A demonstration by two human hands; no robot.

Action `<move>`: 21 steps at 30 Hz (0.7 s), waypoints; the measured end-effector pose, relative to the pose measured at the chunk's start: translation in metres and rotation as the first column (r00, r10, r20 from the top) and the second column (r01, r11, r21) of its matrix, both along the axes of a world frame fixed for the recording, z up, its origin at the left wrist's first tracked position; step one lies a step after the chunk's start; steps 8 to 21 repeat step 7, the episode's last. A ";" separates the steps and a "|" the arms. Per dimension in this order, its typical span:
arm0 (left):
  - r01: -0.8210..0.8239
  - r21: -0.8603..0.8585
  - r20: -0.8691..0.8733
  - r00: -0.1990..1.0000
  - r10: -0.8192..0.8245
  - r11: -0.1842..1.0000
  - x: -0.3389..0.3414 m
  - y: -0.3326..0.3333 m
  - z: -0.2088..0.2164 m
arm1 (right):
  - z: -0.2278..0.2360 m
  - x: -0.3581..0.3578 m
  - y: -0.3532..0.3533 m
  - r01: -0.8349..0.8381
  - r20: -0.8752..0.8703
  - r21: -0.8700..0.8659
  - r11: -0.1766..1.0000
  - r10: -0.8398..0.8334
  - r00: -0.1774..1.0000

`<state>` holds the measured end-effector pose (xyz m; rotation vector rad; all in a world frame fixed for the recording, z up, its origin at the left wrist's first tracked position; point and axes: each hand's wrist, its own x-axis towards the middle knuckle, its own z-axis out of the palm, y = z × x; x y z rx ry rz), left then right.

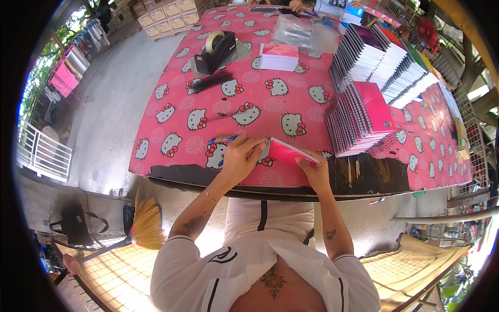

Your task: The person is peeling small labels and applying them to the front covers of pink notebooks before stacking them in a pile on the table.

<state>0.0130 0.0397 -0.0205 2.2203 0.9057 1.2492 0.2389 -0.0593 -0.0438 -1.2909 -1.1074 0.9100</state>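
Note:
A small notebook with a bright pink cover (285, 152) is held tilted just above the near edge of the table. My right hand (315, 170) grips its right end, thumb on the cover. At the notebook's left end, my left hand (242, 157) has its fingers drawn together in a pinch; whatever lies between them is too small to make out. Just beyond my left hand is a slim item with blue parts (222, 139), partly covered by the hand. To the right stands a stack of pink spiral notebooks (358, 117).
Taller stacks of spiral notebooks (382, 62) rise behind on the pink patterned table (278, 112). A black tape dispenser (215, 54), dark plastic coils (210, 82), a pink-and-white paper stack (279, 56) and clear plastic bags (296, 32) lie farther back. Another person's hand (296, 5) shows at the far edge.

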 end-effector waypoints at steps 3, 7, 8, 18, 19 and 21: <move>0.002 -0.041 -0.016 1.000 -0.002 0.999 0.000 0.003 0.001 | -0.001 0.001 0.001 -0.006 0.006 0.019 1.000 0.006 1.000; -0.017 -0.116 -0.301 0.953 -0.018 0.993 -0.006 0.016 0.001 | -0.005 0.002 0.001 -0.005 0.009 0.011 1.000 0.005 1.000; -0.017 -0.116 -0.301 0.953 -0.018 0.993 -0.006 0.016 0.001 | -0.005 0.002 0.001 -0.005 0.009 0.011 1.000 0.005 1.000; -0.017 -0.116 -0.301 0.953 -0.018 0.993 -0.006 0.016 0.001 | -0.005 0.002 0.001 -0.005 0.009 0.011 1.000 0.005 1.000; -0.017 -0.116 -0.301 0.953 -0.018 0.993 -0.006 0.016 0.001 | -0.005 0.002 0.001 -0.005 0.009 0.011 1.000 0.005 1.000; -0.017 -0.116 -0.301 0.953 -0.018 0.993 -0.006 0.016 0.001 | -0.005 0.002 0.001 -0.005 0.009 0.011 1.000 0.005 1.000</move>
